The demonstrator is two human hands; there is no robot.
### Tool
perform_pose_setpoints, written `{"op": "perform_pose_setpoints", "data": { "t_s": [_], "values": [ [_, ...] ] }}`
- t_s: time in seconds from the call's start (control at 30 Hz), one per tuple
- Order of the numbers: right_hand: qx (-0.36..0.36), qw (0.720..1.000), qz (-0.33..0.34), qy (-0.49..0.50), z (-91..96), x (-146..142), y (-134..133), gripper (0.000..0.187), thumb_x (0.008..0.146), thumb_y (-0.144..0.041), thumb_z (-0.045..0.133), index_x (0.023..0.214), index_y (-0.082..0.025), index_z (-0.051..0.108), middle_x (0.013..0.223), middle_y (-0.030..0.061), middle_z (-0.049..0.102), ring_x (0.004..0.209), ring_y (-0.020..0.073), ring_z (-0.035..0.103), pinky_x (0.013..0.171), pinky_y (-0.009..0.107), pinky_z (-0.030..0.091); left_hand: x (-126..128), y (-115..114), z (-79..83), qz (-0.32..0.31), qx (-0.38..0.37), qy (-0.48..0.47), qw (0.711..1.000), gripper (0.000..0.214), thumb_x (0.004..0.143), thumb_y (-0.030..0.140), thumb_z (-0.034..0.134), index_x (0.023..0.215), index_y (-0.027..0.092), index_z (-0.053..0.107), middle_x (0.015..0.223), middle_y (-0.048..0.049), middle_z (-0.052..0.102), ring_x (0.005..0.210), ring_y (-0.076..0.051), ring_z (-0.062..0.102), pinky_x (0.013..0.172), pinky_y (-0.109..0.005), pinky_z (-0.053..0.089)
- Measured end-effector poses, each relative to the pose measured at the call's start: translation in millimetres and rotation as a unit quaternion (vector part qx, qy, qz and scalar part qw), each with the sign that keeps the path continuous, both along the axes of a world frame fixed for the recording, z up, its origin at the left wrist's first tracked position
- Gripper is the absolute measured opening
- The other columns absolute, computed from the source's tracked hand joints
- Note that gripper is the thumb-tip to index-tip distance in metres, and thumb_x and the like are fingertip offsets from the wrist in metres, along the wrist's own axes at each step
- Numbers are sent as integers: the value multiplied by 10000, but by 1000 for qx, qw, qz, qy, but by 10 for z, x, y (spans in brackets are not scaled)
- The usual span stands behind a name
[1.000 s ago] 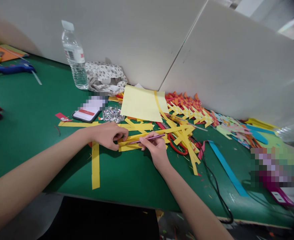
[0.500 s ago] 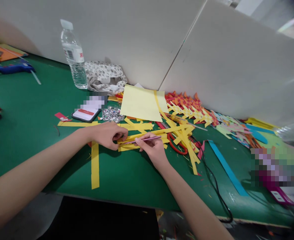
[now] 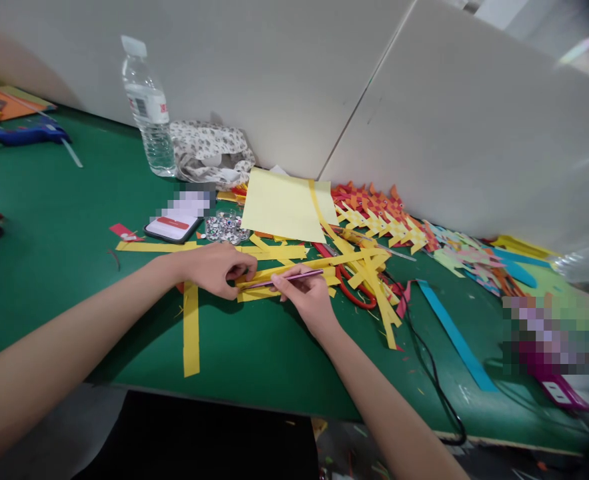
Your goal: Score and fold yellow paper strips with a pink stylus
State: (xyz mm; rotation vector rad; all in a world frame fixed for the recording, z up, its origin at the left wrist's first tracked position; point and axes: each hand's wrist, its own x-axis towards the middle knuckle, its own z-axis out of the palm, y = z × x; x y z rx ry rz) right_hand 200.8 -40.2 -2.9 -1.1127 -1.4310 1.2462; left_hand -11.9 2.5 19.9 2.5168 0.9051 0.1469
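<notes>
My left hand (image 3: 217,269) is closed, thumb and fingertips pinching the left end of a folded yellow paper strip (image 3: 265,274) just above the table. From the other side my right hand (image 3: 301,288) grips a slim pink tool (image 3: 304,275), held like a pen, its thin tip close to the left fingertips. Whether that tool has one prong or two is too small to tell. More yellow strips lie under and around both hands. One yellow strip (image 3: 191,333) hangs toward the front edge beneath my left wrist.
Behind my hands are a phone (image 3: 171,220), a dish of small shiny pieces (image 3: 223,228), a pale yellow sheet (image 3: 284,207) and a water bottle (image 3: 149,113). Red-handled scissors (image 3: 359,298) lie partly under strips. A black cable (image 3: 427,353) and blue strip (image 3: 454,333) lie right.
Both hands keep nearly the same place and grip. The view has shifted very slightly; no object has visibly been moved.
</notes>
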Motion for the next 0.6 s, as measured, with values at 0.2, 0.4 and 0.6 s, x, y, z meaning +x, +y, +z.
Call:
{"op": "perform_pose_setpoints", "data": {
  "t_s": [0.2, 0.4, 0.6],
  "values": [
    [5, 1000, 0, 7, -30, 3, 8, 235, 677, -366, 751, 698, -197, 589, 630, -3, 673, 527, 131, 603, 486, 250, 491, 11, -8, 32, 2, -8, 6, 1000, 195, 619, 202, 538, 813, 216, 520, 584, 75, 488, 519, -93, 453, 566, -229, 282],
    [6, 1000, 4, 11, -15, -1, 5, 229, 678, -358, 751, 692, -197, 589, 630, 5, 671, 562, 143, 617, 478, 245, 493, 20, -17, 51, 7, -10, 13, 1000, 186, 624, 201, 536, 810, 214, 522, 587, 74, 495, 518, -90, 451, 578, -228, 289],
    [12, 1000, 10, 5, -24, 7, 6, 219, 690, -340, 744, 697, -193, 581, 629, -3, 666, 506, 117, 581, 476, 238, 488, 23, -13, 37, 8, -10, 8, 1000, 175, 626, 197, 539, 799, 213, 517, 596, 70, 498, 528, -91, 455, 590, -232, 291]
  ]
}}
